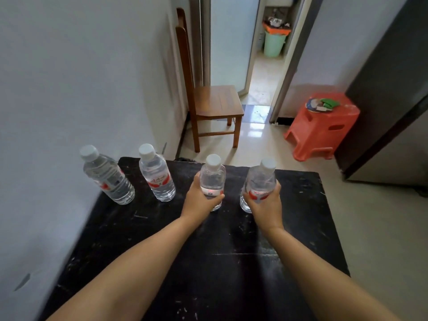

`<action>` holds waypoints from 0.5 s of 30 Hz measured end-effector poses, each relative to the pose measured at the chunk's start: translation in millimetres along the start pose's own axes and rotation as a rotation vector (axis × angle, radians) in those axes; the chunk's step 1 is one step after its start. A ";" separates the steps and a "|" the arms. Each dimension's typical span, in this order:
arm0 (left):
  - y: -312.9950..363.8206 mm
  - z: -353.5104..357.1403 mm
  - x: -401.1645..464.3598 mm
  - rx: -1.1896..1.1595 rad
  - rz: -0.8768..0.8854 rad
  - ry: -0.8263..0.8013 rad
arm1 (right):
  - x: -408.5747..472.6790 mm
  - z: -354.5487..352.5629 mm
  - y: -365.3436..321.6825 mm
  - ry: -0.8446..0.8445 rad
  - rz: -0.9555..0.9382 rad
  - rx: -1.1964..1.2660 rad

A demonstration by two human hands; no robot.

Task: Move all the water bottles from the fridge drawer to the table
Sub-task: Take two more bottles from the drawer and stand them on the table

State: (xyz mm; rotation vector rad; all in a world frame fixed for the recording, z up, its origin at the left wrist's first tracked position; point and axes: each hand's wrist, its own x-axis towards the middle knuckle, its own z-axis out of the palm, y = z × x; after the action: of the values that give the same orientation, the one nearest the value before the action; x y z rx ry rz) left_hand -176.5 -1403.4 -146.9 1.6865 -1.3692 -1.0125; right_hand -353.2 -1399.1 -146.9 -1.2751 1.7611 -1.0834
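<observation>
Several clear water bottles with white caps and red labels stand in a row along the far side of the black table (231, 262). My left hand (199, 198) grips the third bottle (212, 176) around its lower half. My right hand (266, 202) grips the fourth bottle (261, 177) the same way. Both held bottles are upright with their bases at the tabletop. Two free bottles stand to the left, one (107, 177) by the wall and one (156, 174) beside it.
A white wall runs along the table's left edge. Beyond the table stand a wooden chair (215, 105) and a red plastic stool (322, 126). A dark fridge (389, 100) fills the right side. A doorway ahead shows a green bin (274, 42).
</observation>
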 end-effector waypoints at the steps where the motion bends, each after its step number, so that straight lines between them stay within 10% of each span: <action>1: -1.0 0.7 -0.5 -0.003 -0.011 -0.004 | -0.3 -0.8 0.6 -0.016 0.008 -0.009; 15: 10.9 -87.5 -77.6 0.344 -0.065 -0.109 | -59.7 -43.5 -48.1 -0.111 0.219 -0.305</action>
State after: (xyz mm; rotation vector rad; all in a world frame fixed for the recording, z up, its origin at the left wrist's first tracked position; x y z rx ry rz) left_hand -111.5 -1323.8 -89.9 1.9594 -1.6433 -0.9574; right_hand -357.3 -1340.0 -81.7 -1.2546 1.9792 -0.6260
